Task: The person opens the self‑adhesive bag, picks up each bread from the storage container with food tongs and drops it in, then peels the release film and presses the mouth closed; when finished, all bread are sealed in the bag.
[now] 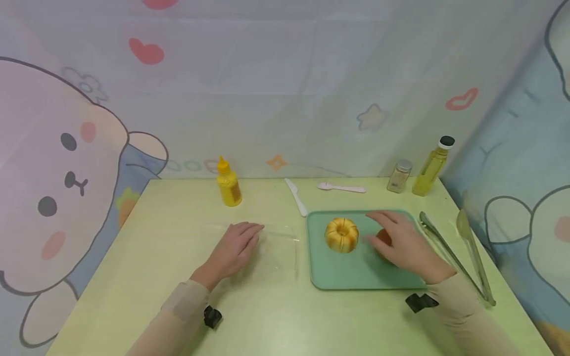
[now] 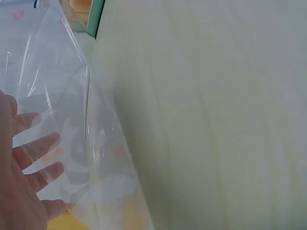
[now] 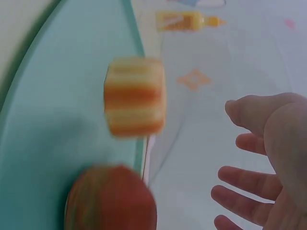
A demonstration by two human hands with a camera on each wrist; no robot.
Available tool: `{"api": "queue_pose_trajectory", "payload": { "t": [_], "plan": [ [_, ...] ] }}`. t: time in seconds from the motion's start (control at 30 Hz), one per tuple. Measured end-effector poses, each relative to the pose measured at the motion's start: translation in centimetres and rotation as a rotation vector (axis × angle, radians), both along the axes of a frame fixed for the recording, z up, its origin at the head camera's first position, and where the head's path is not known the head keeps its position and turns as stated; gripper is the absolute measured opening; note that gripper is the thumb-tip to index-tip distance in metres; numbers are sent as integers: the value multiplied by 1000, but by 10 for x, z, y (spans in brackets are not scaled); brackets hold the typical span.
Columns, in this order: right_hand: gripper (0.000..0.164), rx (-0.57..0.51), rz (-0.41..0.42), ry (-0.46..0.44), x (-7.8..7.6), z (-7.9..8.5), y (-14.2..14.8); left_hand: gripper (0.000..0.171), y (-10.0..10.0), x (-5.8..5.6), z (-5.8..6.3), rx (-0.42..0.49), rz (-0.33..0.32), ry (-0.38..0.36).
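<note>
My left hand (image 1: pixel 234 250) is at a clear plastic bag (image 1: pixel 278 252) on the table, its fingers loosely extended. In the left wrist view, the fingers show spread behind the bag's film (image 2: pixel 76 124). Over the right half of a green tray (image 1: pixel 331 274) my right hand (image 1: pixel 403 244) hovers, fingers relaxed and apart. Partly hidden beneath it is a round reddish fruit (image 1: pixel 384 237), which looks red and greenish in the right wrist view (image 3: pixel 112 201). To its left on the tray sits a golden ridged bun (image 1: pixel 341 235) with a dimpled top.
A yellow squeeze bottle (image 1: pixel 229 186) stands at the back left. Behind the tray lie a white plastic knife (image 1: pixel 296 198) and a pale plastic spoon (image 1: pixel 342 188). At the back right stand a spice jar (image 1: pixel 399 176) and an oil bottle (image 1: pixel 432 170). Metal tongs (image 1: pixel 472 257) lie right of the tray.
</note>
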State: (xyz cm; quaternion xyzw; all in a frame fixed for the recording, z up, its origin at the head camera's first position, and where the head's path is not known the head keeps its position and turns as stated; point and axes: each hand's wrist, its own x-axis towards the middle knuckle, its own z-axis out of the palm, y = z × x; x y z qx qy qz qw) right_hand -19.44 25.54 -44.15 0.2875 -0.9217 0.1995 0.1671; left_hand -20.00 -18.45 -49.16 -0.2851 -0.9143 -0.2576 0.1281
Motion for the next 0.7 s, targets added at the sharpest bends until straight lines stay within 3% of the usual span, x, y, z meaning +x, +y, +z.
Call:
{"api": "queue_pose_trajectory", "payload": {
  "t": [0.2,0.43,0.7],
  "plan": [
    [56,2,-183,3,16,-6,57,33,-2,-1,-3,36,2,32],
    [67,18,-403,-130,34,-19,118,34,-2,0,-2,69,16,-2],
    [92,116,-474,-345,45,-40,157,36,-2,-1,-4,74,23,-17]
  ]
}}
